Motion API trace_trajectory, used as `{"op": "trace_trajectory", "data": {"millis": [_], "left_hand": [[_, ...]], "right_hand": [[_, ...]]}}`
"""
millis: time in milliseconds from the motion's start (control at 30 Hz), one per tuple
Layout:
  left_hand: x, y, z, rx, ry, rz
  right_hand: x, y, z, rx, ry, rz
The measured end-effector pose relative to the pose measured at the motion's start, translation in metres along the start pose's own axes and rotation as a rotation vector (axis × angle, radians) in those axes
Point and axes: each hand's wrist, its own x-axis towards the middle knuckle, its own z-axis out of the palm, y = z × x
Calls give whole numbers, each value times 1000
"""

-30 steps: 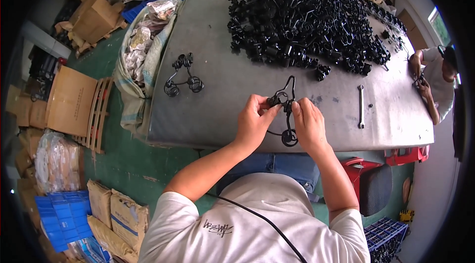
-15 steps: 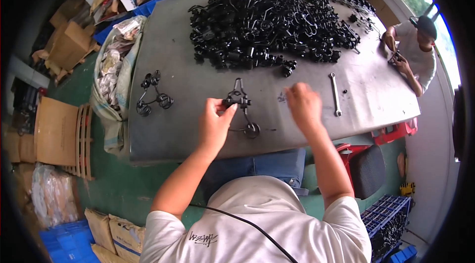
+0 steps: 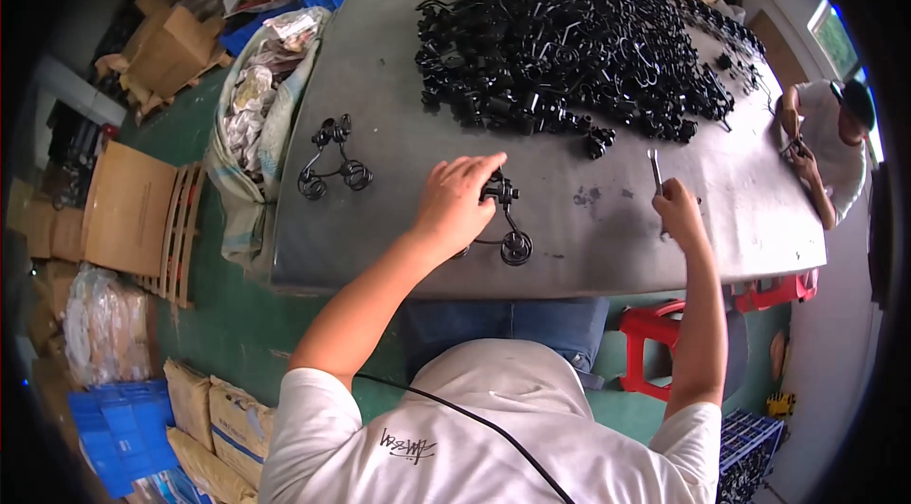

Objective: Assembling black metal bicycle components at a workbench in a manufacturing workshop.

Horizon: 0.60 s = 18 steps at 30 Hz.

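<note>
My left hand (image 3: 455, 202) rests on a black wire-and-spring part (image 3: 506, 219) lying on the grey metal table (image 3: 380, 124), fingers over its top end. Out to the right, my right hand (image 3: 677, 205) closes on the lower end of a small metal wrench (image 3: 656, 170) that lies on the table. A finished-looking black spring part (image 3: 330, 160) sits apart at the left side of the table. A big heap of black wire parts (image 3: 579, 39) fills the far half.
A sack of scrap paper (image 3: 254, 115) hangs off the table's left edge. Cardboard boxes (image 3: 128, 210) and a blue crate (image 3: 119, 428) crowd the floor at left. Another person (image 3: 830, 139) works at the right end. A red stool (image 3: 655, 343) stands below the table.
My right hand left the black part and moved right to the wrench. My left hand stayed on the part. The view shifted left and closer.
</note>
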Motion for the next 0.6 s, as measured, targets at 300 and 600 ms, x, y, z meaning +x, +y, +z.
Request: {"op": "trace_trajectory", "data": {"millis": [300,600], "left_hand": [[1,-4,7,-75,-100,36],[4,-13,9,-214,-191,-57]], "right_hand": [[-85,-87,102,667,-35,-278],[-89,-114,95,408,-21,-661]]}}
